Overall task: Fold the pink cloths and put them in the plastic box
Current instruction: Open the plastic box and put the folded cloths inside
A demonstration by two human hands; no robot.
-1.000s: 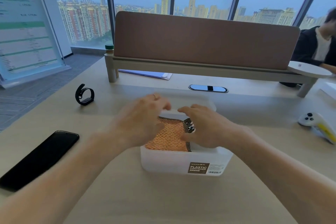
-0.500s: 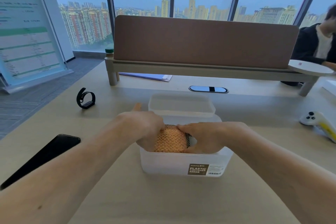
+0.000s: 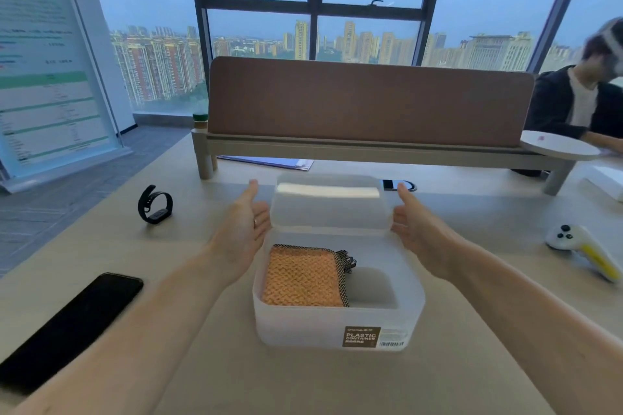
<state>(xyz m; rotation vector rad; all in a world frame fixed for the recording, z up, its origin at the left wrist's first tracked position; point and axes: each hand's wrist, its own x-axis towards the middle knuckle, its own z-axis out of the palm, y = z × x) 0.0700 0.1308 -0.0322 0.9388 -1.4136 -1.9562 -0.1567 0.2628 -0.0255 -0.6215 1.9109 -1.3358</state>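
Head view showed your left hand [image 3: 243, 232] and right hand [image 3: 416, 232] flanking the lid [image 3: 330, 204], fingers spread (grip unclear). Folded pink cloth [image 3: 303, 276] lay inside the plastic box [image 3: 337, 330], left side.

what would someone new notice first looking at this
Most striking is the translucent plastic box at the centre of the desk, with a folded pink cloth filling its left side. Just behind it, the left hand and right hand flank the clear lid, palms facing in. A black phone lies at the near left.
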